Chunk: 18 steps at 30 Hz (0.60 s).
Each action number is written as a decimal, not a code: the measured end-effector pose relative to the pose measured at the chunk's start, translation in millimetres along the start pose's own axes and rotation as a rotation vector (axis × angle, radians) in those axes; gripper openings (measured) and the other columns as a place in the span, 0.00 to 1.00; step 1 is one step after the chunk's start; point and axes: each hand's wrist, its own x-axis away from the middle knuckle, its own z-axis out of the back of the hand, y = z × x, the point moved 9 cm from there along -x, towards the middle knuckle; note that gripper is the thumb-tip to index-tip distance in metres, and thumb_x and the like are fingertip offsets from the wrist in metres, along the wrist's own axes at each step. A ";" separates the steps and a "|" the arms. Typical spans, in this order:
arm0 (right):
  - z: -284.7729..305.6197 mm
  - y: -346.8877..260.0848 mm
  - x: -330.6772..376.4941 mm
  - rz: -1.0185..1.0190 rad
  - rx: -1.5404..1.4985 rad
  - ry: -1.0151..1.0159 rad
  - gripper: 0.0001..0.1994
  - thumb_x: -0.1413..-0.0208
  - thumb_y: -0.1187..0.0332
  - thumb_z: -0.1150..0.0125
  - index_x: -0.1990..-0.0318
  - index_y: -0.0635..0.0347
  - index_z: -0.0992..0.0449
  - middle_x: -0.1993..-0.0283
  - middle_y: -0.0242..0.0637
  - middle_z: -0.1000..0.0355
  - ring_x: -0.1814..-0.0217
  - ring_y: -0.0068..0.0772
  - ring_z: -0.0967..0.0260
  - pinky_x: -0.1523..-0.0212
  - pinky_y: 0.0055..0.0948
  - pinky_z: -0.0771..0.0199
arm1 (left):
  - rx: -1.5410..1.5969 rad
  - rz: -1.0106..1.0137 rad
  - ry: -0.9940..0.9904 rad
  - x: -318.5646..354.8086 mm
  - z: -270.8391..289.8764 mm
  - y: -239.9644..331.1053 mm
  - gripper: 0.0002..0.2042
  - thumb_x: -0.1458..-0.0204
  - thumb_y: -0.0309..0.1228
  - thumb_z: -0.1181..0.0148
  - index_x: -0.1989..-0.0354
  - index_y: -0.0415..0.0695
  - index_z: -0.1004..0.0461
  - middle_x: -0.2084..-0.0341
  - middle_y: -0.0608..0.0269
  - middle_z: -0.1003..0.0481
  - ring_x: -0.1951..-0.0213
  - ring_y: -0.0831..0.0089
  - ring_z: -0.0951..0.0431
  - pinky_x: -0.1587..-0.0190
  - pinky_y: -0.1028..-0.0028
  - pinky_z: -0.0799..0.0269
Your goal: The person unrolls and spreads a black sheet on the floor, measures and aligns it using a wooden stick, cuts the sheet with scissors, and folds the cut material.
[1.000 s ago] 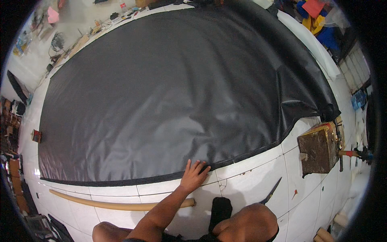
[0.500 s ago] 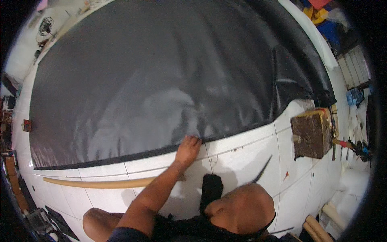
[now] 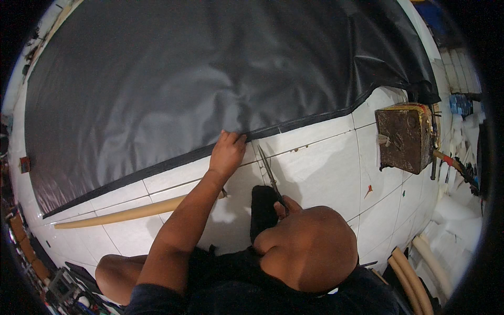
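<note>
White floor tiles (image 3: 325,157) carry the black sheet (image 3: 184,79), its near edge pinched by the left hand (image 3: 227,152) while the right hand (image 3: 286,207) grips scissors (image 3: 269,173); slack could skew a cut.

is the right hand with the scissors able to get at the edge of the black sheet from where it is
Probably yes. The right hand holds the scissors with the tips pointing at the edge of the black sheet, and only bare white tile lies between. The left hand grips that edge just beside the blades' line.
</note>
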 end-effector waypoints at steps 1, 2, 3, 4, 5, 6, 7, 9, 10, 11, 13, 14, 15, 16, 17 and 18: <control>-1.0 -4.4 -4.3 0.012 -0.008 -0.009 0.19 0.49 0.52 0.40 0.65 0.60 0.29 0.68 0.36 0.34 0.63 0.30 0.38 0.61 0.33 0.37 | 0.002 -0.003 0.000 -0.3 -0.9 0.3 0.15 0.50 0.29 0.42 0.53 0.44 0.24 0.59 0.52 0.27 0.54 0.50 0.28 0.39 0.55 0.38; -1.6 -10.0 -7.1 0.020 -0.013 -0.017 0.19 0.49 0.52 0.40 0.65 0.60 0.29 0.69 0.36 0.34 0.64 0.30 0.38 0.62 0.32 0.37 | 0.042 -0.003 0.016 -0.6 0.3 -0.8 0.15 0.51 0.28 0.42 0.53 0.44 0.24 0.60 0.52 0.27 0.54 0.50 0.28 0.39 0.54 0.38; -0.7 -12.2 -7.9 0.026 -0.020 -0.019 0.18 0.48 0.51 0.40 0.65 0.60 0.30 0.69 0.35 0.35 0.64 0.29 0.38 0.63 0.32 0.38 | 0.081 -0.003 0.032 -0.7 1.2 -1.6 0.16 0.52 0.27 0.41 0.53 0.43 0.24 0.60 0.51 0.27 0.54 0.49 0.28 0.39 0.54 0.39; -0.3 -14.4 -12.2 0.030 -0.025 -0.021 0.18 0.48 0.51 0.40 0.65 0.59 0.30 0.70 0.34 0.35 0.65 0.29 0.39 0.64 0.31 0.38 | 0.081 -0.006 0.030 -1.7 2.5 1.7 0.16 0.52 0.27 0.41 0.53 0.43 0.24 0.60 0.51 0.27 0.54 0.49 0.28 0.39 0.54 0.39; 0.0 -15.8 -16.5 0.032 -0.029 -0.021 0.18 0.47 0.51 0.40 0.66 0.59 0.30 0.70 0.34 0.35 0.66 0.28 0.39 0.64 0.31 0.38 | 0.098 0.014 0.035 -1.8 4.6 2.9 0.16 0.53 0.26 0.41 0.53 0.43 0.25 0.61 0.52 0.27 0.55 0.49 0.28 0.39 0.54 0.39; 0.1 -16.0 -20.6 0.035 -0.032 -0.022 0.18 0.46 0.51 0.41 0.66 0.59 0.31 0.71 0.33 0.35 0.67 0.27 0.39 0.65 0.30 0.38 | 0.115 0.034 0.041 -2.0 6.3 4.1 0.16 0.54 0.24 0.41 0.54 0.43 0.25 0.61 0.52 0.27 0.55 0.49 0.28 0.39 0.54 0.39; -1.8 -15.8 -25.2 0.039 -0.037 -0.029 0.18 0.46 0.51 0.41 0.66 0.58 0.31 0.72 0.33 0.36 0.68 0.27 0.39 0.66 0.30 0.38 | 0.111 0.031 0.041 -2.2 7.4 3.9 0.16 0.54 0.24 0.41 0.54 0.43 0.25 0.61 0.52 0.27 0.55 0.49 0.28 0.39 0.54 0.39; -5.8 -12.5 -35.4 0.046 -0.046 -0.038 0.18 0.45 0.51 0.41 0.66 0.58 0.32 0.73 0.31 0.36 0.70 0.25 0.39 0.67 0.29 0.38 | 0.145 0.014 0.106 -2.8 14.4 3.7 0.17 0.55 0.24 0.41 0.54 0.43 0.25 0.62 0.52 0.28 0.54 0.50 0.29 0.38 0.55 0.40; -7.2 -9.7 -38.8 0.045 -0.051 -0.042 0.18 0.44 0.51 0.41 0.67 0.58 0.32 0.74 0.31 0.36 0.70 0.25 0.40 0.68 0.28 0.39 | 0.144 0.013 0.106 -2.5 14.3 3.6 0.17 0.55 0.24 0.41 0.54 0.43 0.25 0.62 0.52 0.28 0.54 0.50 0.29 0.38 0.55 0.40; -7.9 -7.5 -42.3 0.049 -0.055 -0.046 0.18 0.44 0.51 0.41 0.67 0.57 0.32 0.74 0.30 0.37 0.71 0.24 0.40 0.69 0.28 0.39 | 0.150 0.008 0.106 -2.4 14.1 3.9 0.15 0.54 0.25 0.41 0.55 0.41 0.25 0.63 0.53 0.28 0.55 0.51 0.29 0.38 0.54 0.40; -10.5 -8.4 -45.6 0.052 -0.062 -0.054 0.18 0.43 0.51 0.41 0.67 0.57 0.33 0.76 0.29 0.37 0.73 0.23 0.40 0.70 0.27 0.39 | 0.155 0.004 0.105 -2.3 15.1 4.5 0.14 0.53 0.26 0.41 0.55 0.40 0.26 0.63 0.53 0.29 0.55 0.52 0.29 0.38 0.54 0.40; -10.8 -11.9 -45.4 0.055 -0.058 -0.056 0.18 0.42 0.51 0.41 0.68 0.57 0.33 0.76 0.28 0.37 0.74 0.22 0.40 0.71 0.26 0.39 | 0.143 -0.002 0.105 -1.9 16.6 6.0 0.14 0.52 0.26 0.41 0.56 0.40 0.25 0.64 0.53 0.29 0.56 0.52 0.29 0.39 0.54 0.39; -11.2 -15.3 -43.4 0.055 -0.048 -0.052 0.18 0.41 0.50 0.41 0.68 0.56 0.33 0.77 0.28 0.38 0.75 0.22 0.41 0.72 0.26 0.39 | 0.131 -0.008 0.106 -1.8 18.1 7.2 0.13 0.52 0.26 0.41 0.56 0.40 0.25 0.64 0.53 0.29 0.56 0.53 0.29 0.39 0.54 0.39; -10.4 -30.8 -38.6 0.073 -0.007 -0.046 0.19 0.39 0.51 0.45 0.72 0.57 0.36 0.80 0.27 0.39 0.78 0.21 0.42 0.75 0.24 0.43 | 0.130 -0.007 0.107 -1.2 18.0 6.0 0.13 0.52 0.26 0.41 0.56 0.40 0.25 0.64 0.53 0.29 0.56 0.53 0.29 0.39 0.54 0.39; -11.8 -29.9 -40.1 0.074 -0.007 -0.048 0.19 0.39 0.51 0.45 0.72 0.57 0.36 0.80 0.27 0.39 0.78 0.21 0.42 0.75 0.24 0.43 | 0.135 -0.004 0.102 -1.0 17.4 4.6 0.13 0.52 0.26 0.41 0.57 0.40 0.24 0.64 0.54 0.29 0.56 0.53 0.29 0.39 0.54 0.39; -12.6 -26.0 -43.4 0.070 0.002 -0.035 0.19 0.39 0.51 0.44 0.72 0.57 0.36 0.80 0.27 0.39 0.78 0.21 0.42 0.75 0.24 0.43 | 0.141 -0.001 0.098 -0.9 17.0 3.0 0.13 0.52 0.26 0.41 0.57 0.41 0.24 0.64 0.54 0.29 0.57 0.53 0.29 0.39 0.53 0.38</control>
